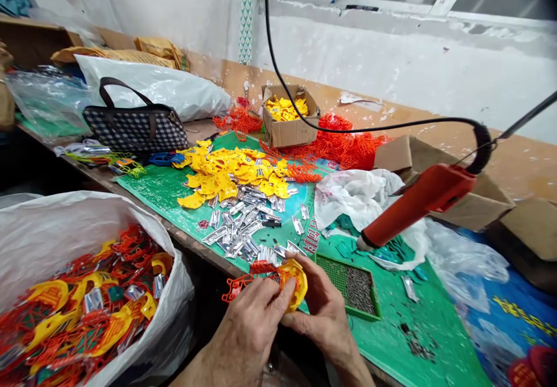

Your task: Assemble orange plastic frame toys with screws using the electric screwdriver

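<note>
Both hands meet at the table's front edge over one piece. My left hand (252,320) is closed on a red-orange plastic lattice part (237,285), which sticks out past its knuckles to the left. Curved around the far side of a yellow plastic part (298,285), my right hand (319,303) grips it with thumb and fingers. The two parts touch; how they join is hidden by the fingers. Just beyond lie many loose silver metal-look pieces (243,224) and a heap of yellow plastic parts (235,169).
An orange-red electric screwdriver (418,207) hangs from a cable at right. Below it is a green tray (378,317) of small screws. A white sack (169,271) of assembled pieces stands at left. Behind are a cardboard box (289,134), red-orange lattice parts (348,143) and a checkered bag (134,126).
</note>
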Tool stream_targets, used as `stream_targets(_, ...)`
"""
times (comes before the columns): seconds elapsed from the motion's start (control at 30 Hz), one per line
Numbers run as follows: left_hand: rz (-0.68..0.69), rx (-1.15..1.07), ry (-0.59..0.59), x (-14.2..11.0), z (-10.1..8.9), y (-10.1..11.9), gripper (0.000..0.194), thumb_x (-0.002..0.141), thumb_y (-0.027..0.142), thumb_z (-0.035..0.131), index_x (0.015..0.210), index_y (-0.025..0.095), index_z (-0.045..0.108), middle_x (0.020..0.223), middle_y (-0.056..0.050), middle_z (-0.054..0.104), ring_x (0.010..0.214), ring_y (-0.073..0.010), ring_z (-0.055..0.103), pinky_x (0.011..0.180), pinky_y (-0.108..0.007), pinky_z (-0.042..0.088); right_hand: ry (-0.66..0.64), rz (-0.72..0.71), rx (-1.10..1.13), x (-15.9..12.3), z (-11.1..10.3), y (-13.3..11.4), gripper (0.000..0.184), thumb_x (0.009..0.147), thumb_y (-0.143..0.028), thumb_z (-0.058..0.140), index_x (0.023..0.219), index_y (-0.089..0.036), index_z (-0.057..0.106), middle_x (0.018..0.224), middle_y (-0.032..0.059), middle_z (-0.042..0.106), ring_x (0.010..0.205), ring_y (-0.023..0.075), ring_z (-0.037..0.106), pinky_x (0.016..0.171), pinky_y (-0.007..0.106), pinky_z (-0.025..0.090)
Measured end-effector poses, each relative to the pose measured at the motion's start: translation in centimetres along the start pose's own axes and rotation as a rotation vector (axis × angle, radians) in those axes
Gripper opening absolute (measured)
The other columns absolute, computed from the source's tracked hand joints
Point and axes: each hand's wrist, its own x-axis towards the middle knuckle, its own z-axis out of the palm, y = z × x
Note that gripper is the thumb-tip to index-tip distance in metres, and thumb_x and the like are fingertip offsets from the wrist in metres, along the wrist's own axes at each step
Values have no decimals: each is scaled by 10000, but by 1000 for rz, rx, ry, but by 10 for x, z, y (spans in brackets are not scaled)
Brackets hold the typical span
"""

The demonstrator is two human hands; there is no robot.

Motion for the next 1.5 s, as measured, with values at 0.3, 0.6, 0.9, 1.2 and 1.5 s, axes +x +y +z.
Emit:
stream_targets(0.3, -125, -426, 62, 1, -4, 2, 638, 797, -13, 425, 1387, 214, 507, 978, -86, 621, 888, -212, 590, 775, -316, 526, -4, -77, -258, 0, 1, -3, 740, 621, -380, 868, 1301, -300, 587, 1319, 87, 610, 1205, 291, 569, 1023, 426, 453)
stream_targets(0.6, -1023, -1719, -61, 10, -18, 12, 445, 655, 85, 650, 1086, 177, 705, 861, -25, 683, 624, -92, 573, 616, -206, 462, -109, 3, -702, 34, 23, -34, 176, 842, -355, 587, 845, -195, 660, 701, -22, 605, 635, 121, 537, 593, 222, 401)
stream_targets(0.9, -1133, -1777, -66, 3, -7, 0, 356, 582, 119, 703, 938, 128, 726, 612, 20, 609, 429, -33, 433, 462, -153, 366, -15, 59, -797, 31, 22, -10, 333, 853, -475, 564, 851, -174, 707, 769, 39, 688, 678, 159, 599, 613, 245, 432)
stream_targets(1.2, -1102, -1634, -196, 13, 0, 5, 138, 654, 218, 775, 745, 128, 726, 673, -8, 655, 618, -113, 549, 636, -225, 447, 59, -20, -952, 8, 25, 3, 312, 906, -412, 515, 826, -183, 712, 716, 40, 678, 634, 151, 605, 586, 247, 422)
stream_targets(1.5, -1156, -1595, -222, 14, 1, -1, 262, 699, 321, 812, 851, 119, 743, 634, 2, 629, 525, -79, 510, 516, -177, 425, 437, -396, -990, -12, -22, -47, 422, 883, -309, 613, 1297, -312, 530, 1296, 88, 525, 1206, 277, 512, 988, 464, 455)
